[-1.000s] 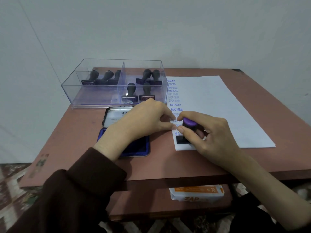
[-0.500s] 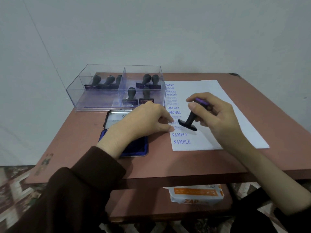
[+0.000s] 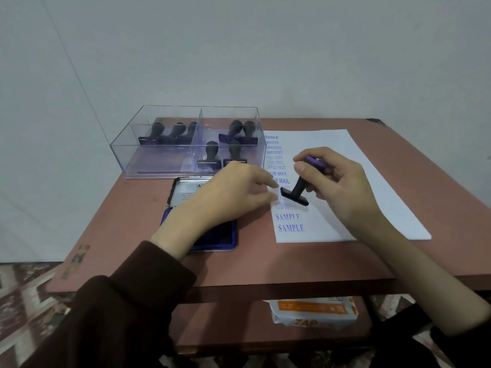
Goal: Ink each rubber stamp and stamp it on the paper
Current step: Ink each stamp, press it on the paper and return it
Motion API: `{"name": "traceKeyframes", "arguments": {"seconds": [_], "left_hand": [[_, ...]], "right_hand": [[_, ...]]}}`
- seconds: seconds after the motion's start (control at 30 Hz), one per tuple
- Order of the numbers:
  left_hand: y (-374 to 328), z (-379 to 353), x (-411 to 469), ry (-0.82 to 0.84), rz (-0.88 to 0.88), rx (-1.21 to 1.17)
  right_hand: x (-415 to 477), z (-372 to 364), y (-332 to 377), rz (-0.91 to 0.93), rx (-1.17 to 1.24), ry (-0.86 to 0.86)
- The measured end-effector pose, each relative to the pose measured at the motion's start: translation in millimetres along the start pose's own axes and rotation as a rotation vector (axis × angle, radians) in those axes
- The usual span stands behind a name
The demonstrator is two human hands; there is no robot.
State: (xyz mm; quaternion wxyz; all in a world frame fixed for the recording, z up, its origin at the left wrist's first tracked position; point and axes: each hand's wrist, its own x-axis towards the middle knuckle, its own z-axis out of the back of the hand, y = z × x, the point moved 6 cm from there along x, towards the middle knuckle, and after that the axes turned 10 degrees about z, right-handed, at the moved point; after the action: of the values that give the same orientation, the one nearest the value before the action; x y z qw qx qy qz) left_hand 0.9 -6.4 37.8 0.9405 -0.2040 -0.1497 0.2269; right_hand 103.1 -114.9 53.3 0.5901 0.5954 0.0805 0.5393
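The stamp [image 3: 299,185] tilts, its long axis running from the purple-topped handle, up and far, to the flat base at lower left, over the paper [image 3: 366,187]. The right hand [image 3: 337,187] grips its handle. The left hand [image 3: 233,193], fingers relaxed, rests on the paper's left edge, above the ink pad [image 3: 212,241]. A clear box [image 3: 164,166] sits far left on the surface [image 3: 265,264].

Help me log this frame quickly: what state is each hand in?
Left hand: open, fingers straight at the white paper sheet's left edge.
Right hand: holding a black rubber stamp with purple cap, tilted.

Left sleeve [image 3: 119,301] dark brown, long, cuff reaching wrist
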Motion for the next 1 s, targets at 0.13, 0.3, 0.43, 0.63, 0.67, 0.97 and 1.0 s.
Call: {"name": "traceKeyframes", "arguments": {"seconds": [0.13,0.3,0.43,0.63,0.67,0.97,1.0], "left_hand": [[11,43,-10,-0.324,-0.009,-0.095],[64,85,-12,-0.678,0.124,0.091],[101,90,-5,-0.726,0.23,0.139],[109,81,-4,-0.727,0.28,0.222],[110,81,-4,-0.735,0.277,0.218],[112,82,-2,-0.752,0.261,0.204],[112,82,-2,-0.753,0.261,0.202]], "right_hand": [[18,-5,3,0.002,0.041,-0.009],[76,-27,14,0.081,0.034,-0.001],[136,-55,4,0.089,-0.017,-0.015],[185,-100,-24,0.069,-0.215,0.107],[189,-106,-30,0.052,-0.237,0.132],[198,-136,-59,-0.091,-0.366,0.303],[197,-137,-59,-0.098,-0.382,0.309]]}}
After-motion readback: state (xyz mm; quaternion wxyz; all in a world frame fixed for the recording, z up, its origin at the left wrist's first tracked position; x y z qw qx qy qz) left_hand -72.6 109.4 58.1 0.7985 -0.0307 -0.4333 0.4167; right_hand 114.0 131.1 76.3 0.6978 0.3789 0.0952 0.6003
